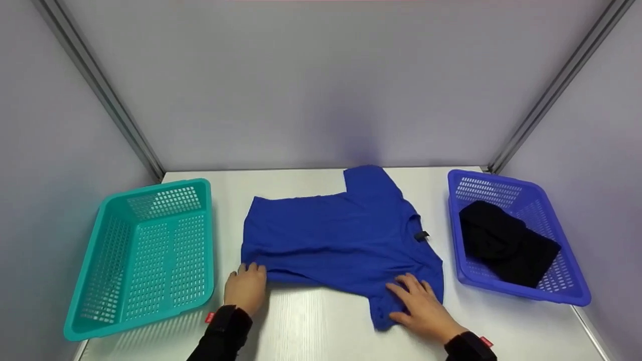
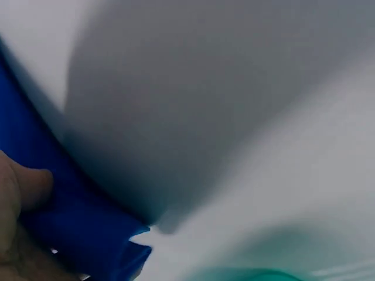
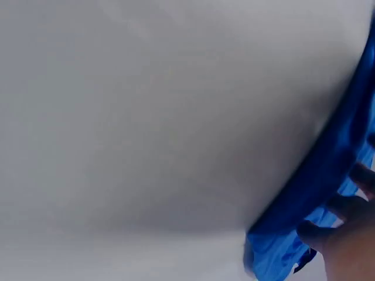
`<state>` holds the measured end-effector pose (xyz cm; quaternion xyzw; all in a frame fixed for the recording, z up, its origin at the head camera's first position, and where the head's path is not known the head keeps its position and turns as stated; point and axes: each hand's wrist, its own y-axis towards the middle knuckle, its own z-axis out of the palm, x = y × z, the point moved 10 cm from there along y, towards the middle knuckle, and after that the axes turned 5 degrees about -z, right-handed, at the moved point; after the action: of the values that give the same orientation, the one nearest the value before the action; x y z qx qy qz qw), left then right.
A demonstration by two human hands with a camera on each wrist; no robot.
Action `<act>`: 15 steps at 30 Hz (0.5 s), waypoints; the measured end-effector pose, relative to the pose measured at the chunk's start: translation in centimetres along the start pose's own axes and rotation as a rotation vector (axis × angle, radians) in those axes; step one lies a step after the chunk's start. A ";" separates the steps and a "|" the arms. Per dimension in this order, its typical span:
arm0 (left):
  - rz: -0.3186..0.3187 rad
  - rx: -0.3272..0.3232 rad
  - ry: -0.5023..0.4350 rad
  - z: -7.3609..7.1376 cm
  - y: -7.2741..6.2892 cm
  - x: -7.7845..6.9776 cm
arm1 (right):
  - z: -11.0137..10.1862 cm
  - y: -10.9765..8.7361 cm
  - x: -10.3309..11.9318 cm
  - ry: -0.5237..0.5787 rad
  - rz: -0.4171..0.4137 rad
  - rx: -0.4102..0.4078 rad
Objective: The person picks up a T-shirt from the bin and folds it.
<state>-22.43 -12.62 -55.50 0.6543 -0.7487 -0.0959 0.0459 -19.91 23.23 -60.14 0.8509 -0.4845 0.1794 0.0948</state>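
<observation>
A blue short-sleeved T-shirt [image 1: 321, 230] lies sideways on the white table, its collar with a black label to the right and its hem to the left. At the near hem corner my left hand [image 1: 246, 288] pinches the fabric; in the left wrist view the thumb [image 2: 36, 186] presses on the blue cloth [image 2: 82, 228]. My right hand [image 1: 424, 308] rests with spread fingers on the near sleeve and shoulder. The right wrist view shows those fingers [image 3: 345, 208] against the shirt's edge [image 3: 310, 181]. Wrinkles run along the near side of the shirt.
A teal basket [image 1: 210, 240] with nothing in it stands at the left. On the right, a purple-blue basket [image 1: 521, 296] holds a black folded cloth [image 1: 501, 245]. Grey panels [image 1: 321, 85] enclose the table [image 1: 311, 331] at the back and sides.
</observation>
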 end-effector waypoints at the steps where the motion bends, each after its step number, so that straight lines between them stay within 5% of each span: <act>1: 0.013 -0.017 0.001 -0.5 -0.1 0.1 | -0.2 -0.2 0.3 -0.022 -0.035 -0.001; 7: 0.104 -0.025 -0.052 -2.2 -0.8 -0.2 | -2.0 -1.3 1.8 -0.092 -0.244 -0.140; 11: 0.102 0.132 -0.226 -2.1 -1.0 0.1 | -4.2 -2.2 1.7 0.096 -0.278 -0.294; 15: 0.035 0.300 -0.362 -1.7 -1.4 0.9 | -6.9 -3.1 0.4 0.300 -0.155 -0.359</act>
<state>-20.82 -13.86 -54.14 0.6129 -0.7618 -0.0985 -0.1853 -18.53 26.85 -53.59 0.8190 -0.4222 0.2072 0.3288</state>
